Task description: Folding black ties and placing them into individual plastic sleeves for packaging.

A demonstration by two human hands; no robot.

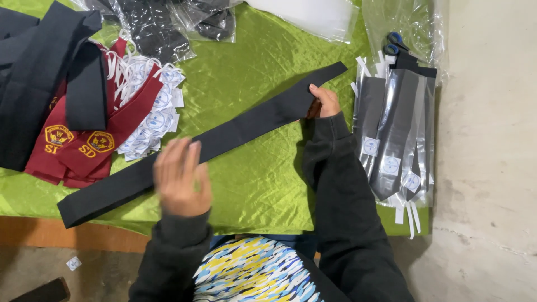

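Head view. Long black fabric strip (207,142) lies flat on the green satin cloth (251,184) covering the bench. Long axis runs diagonally: near end low at the person's left by the cloth edge, far end pointing up and away to the right, cut at a slant.

Right hand (324,100) at the strip's upper part, fingers (318,90) curled over its edge, pinching the fabric against the cloth. Dark sleeve runs back toward the body.

Left hand (180,178) above the strip's lower half, motion-blurred; fingers loosely spread, pointing away. Whether they touch or hold the strip: cannot tell.

Left of the strip: pile of maroon ties (84,148) with yellow badges, white tags (151,106) fanned beside them, dark folded cloth (39,72) on top. Right of the strip: stack of bagged dark ties (394,134) in clear plastic. Blue-handled scissors (394,43) at the stack's far end.
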